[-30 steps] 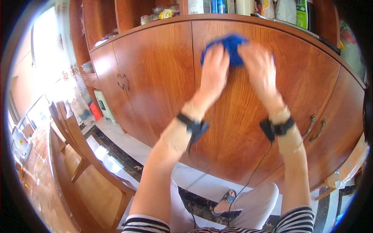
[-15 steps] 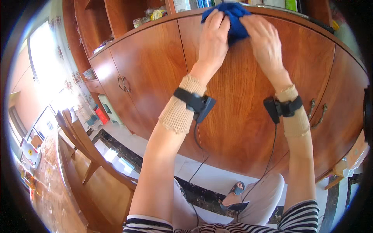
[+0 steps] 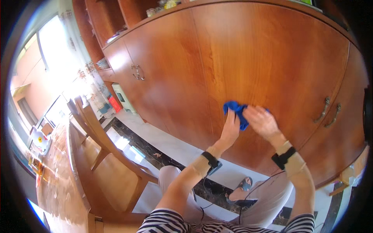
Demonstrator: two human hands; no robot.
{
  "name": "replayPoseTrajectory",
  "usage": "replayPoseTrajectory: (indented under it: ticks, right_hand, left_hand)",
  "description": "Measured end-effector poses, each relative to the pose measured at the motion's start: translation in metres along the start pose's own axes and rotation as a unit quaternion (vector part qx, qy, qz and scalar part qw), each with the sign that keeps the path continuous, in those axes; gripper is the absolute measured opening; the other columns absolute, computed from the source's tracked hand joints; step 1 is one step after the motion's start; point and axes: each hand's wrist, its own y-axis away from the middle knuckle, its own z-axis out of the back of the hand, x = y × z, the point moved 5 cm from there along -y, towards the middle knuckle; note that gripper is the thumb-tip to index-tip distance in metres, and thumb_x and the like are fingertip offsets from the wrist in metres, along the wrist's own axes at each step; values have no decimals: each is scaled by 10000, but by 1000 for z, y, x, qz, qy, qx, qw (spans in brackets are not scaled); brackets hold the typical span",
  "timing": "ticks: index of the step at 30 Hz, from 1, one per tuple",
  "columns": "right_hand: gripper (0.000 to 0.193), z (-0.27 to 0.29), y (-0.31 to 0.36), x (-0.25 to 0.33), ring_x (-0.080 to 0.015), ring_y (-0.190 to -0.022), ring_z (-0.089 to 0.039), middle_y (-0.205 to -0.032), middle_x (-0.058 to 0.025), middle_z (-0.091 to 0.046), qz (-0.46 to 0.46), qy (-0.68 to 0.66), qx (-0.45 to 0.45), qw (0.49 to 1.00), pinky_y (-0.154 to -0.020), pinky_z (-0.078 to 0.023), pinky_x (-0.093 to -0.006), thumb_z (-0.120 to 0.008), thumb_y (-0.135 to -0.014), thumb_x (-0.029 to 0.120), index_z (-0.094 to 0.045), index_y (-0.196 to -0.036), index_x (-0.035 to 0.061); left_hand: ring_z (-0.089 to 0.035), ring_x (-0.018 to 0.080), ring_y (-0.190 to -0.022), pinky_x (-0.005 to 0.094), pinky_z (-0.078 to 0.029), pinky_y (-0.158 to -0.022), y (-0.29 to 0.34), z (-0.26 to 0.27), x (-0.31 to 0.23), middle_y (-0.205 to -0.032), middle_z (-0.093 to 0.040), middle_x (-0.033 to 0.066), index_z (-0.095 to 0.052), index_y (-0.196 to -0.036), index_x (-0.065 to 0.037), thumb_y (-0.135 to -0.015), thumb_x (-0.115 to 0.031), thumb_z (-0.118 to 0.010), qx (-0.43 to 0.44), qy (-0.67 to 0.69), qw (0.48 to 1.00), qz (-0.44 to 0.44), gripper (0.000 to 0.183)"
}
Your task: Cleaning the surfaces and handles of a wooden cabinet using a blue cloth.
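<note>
A bunched blue cloth (image 3: 232, 105) is pressed to the reddish-brown wooden cabinet door (image 3: 248, 58), at its lower middle. My left hand (image 3: 231, 127) grips the cloth's left part, fingers pointing up along it. Just to the right, my right hand (image 3: 262, 121) covers the rest of the cloth, and a bit of blue shows past its fingers. The fingertips of this hand are partly blurred. Both wrists carry tan ribbed cuffs with black straps and small black devices.
Metal handles (image 3: 325, 110) stick out from the doors at right, and another pair (image 3: 137, 72) at left. Open shelves rise above the cabinet. Wooden chairs (image 3: 112, 178) and a table (image 3: 58, 171) stand at left. A pale green stool (image 3: 122, 97) sits by the curtain.
Both hands and the blue cloth have come down from the cabinet's top edge to the lower part of the door front. The view has tilted lower, with less of the countertop showing.
</note>
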Motion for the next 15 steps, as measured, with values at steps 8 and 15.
replayPoseTrajectory:
  ticks: [8, 15]
  right_hand:
    - [412, 85, -210, -117, -244, -1208, -542, -1273, -74, -594, -124, 145, -225, 955, -1025, -430, -388, -546, -815, 106, -614, -1218, 48]
    - [417, -43, -159, -13, -255, -1310, -459, -1322, -82, -549, -89, -43, -125, 987, -1097, -373, -393, -557, -829, 118, -596, -1234, 27]
  left_hand:
    - [-318, 466, -1384, 462, -306, -1154, -210, 129, -192, -1471, -365, 272, -490, -1287, 81, -777, 138, -481, -201, -327, 836, -393, 512]
    - [-394, 373, -1349, 376, -325, -1133, -98, 141, -2, -1547, -272, 237, -308, -1480, 2, -997, -27, -398, -177, -294, 922, -179, 492]
